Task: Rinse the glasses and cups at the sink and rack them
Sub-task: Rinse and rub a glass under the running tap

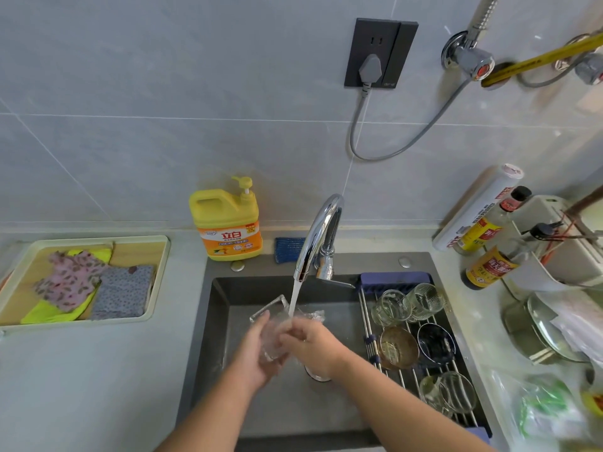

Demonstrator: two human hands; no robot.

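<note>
Both hands meet low over the dark sink (287,409). The left hand (257,353) has its fingers curled round a clear glass (272,344), tipped on its side. The right hand (315,340) bends its fingers onto the glass's other side, so both clamp it. Water (293,298) falls onto the glass and fingers. Just behind them another clear glass (269,308) lies in the basin. Over the sink's right side a rod rack (404,380) carries a pair of clear glasses (448,394) nearest, then an amber cup (398,347) beside a dark cup (435,344), then two more clear glasses (406,305). Beyond stands the chrome faucet (321,230) (running). On the table (98,370) behind are a yellow detergent bottle (228,220) and a blue sponge (288,249).
</note>
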